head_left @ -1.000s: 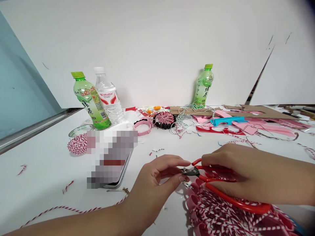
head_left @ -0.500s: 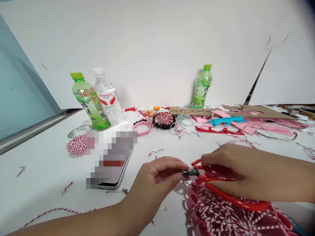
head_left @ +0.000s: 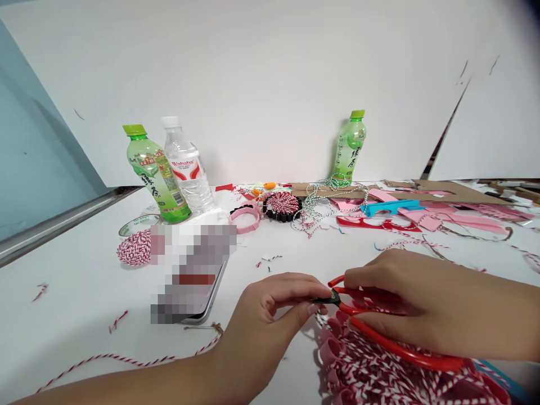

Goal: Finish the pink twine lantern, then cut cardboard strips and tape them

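Note:
My right hand [head_left: 388, 298] is closed around the red handles of a pair of scissors [head_left: 405, 349], whose dark blades [head_left: 329, 299] point left. At the blade tips, the thumb and fingers of my left hand [head_left: 274, 320] are pinched together. A bit of black-and-white cord [head_left: 323, 320] comes out under those fingertips; the rest of it is hidden. Below my right hand lies a round piece of red-and-white twisted cord edged with pink loops [head_left: 379, 365], partly cut off by the frame's lower edge.
Left of my hands are a blurred-out phone [head_left: 196, 281], a red-and-white cord ball [head_left: 135, 247] and a loose cord [head_left: 105, 355]. Bottles [head_left: 154, 180] stand at the back. A black-edged cord disc [head_left: 282, 206], pink ring [head_left: 245, 219], tangled string [head_left: 314, 205] and blue strip [head_left: 390, 208] lie behind.
The scissors' blades have slid a little further in between my left fingertips. My left fingers have shifted slightly to the right, and the view has moved a little.

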Demonstrator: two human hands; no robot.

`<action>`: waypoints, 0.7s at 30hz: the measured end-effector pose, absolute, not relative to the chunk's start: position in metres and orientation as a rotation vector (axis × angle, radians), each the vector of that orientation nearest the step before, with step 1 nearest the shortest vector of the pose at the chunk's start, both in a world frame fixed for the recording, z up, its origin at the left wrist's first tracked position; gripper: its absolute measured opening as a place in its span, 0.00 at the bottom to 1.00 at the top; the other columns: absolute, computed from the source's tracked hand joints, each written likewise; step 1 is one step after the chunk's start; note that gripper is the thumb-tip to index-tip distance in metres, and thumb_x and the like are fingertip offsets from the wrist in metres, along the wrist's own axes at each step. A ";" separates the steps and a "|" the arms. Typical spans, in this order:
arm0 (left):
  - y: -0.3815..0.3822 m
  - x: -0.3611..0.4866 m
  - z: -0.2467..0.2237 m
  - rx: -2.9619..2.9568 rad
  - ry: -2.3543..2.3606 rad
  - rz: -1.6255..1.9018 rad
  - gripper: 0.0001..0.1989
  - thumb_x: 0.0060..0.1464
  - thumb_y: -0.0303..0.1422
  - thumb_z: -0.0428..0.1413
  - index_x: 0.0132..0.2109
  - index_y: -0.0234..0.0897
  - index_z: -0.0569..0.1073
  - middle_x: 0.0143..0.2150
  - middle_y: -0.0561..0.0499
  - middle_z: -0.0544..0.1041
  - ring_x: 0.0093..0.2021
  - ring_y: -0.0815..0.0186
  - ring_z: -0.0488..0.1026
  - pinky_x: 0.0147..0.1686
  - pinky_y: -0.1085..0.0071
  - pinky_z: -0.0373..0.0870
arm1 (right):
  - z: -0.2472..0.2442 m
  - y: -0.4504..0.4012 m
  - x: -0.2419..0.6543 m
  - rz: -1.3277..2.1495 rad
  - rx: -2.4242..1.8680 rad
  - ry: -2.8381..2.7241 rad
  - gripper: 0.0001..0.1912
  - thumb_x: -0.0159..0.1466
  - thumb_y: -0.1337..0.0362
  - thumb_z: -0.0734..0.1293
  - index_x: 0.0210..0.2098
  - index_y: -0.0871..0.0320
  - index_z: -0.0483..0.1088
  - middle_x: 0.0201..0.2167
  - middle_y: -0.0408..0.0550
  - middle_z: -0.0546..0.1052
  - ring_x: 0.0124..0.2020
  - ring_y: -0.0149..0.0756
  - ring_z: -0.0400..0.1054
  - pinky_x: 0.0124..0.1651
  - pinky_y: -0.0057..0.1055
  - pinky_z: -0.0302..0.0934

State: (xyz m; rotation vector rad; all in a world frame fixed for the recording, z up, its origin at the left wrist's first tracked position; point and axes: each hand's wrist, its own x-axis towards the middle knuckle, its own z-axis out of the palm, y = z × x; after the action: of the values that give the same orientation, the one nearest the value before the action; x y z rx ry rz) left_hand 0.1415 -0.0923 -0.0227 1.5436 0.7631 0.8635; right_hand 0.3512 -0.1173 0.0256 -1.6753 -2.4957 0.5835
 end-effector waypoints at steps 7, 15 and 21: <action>-0.091 0.141 -0.026 1.560 0.750 0.854 0.17 0.54 0.21 0.56 0.39 0.52 0.81 0.42 0.60 0.80 0.44 0.71 0.75 0.46 0.79 0.69 | 0.018 -0.119 0.353 0.492 -1.674 -2.481 0.14 0.63 0.53 0.61 0.30 0.54 0.72 0.21 0.46 0.73 0.21 0.34 0.64 0.25 0.29 0.51; -0.092 0.142 -0.026 1.567 0.750 0.857 0.17 0.55 0.21 0.55 0.38 0.53 0.81 0.42 0.61 0.80 0.44 0.73 0.75 0.46 0.80 0.69 | 0.015 -0.123 0.354 0.465 -1.628 -2.446 0.14 0.63 0.53 0.62 0.30 0.54 0.72 0.20 0.46 0.73 0.20 0.33 0.62 0.24 0.29 0.51; -0.093 0.143 -0.027 1.541 0.742 0.840 0.18 0.55 0.21 0.55 0.39 0.53 0.80 0.43 0.61 0.79 0.44 0.72 0.75 0.46 0.79 0.69 | 0.016 -0.121 0.353 0.460 -1.590 -2.466 0.14 0.63 0.54 0.62 0.29 0.55 0.73 0.18 0.44 0.71 0.19 0.32 0.61 0.25 0.29 0.52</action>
State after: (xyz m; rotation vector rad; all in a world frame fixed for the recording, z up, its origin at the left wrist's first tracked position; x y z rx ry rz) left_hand 0.1428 -0.0927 -0.0265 1.5411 0.7423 0.8402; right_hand 0.3530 -0.1208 0.0159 -1.5904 -2.4659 0.4596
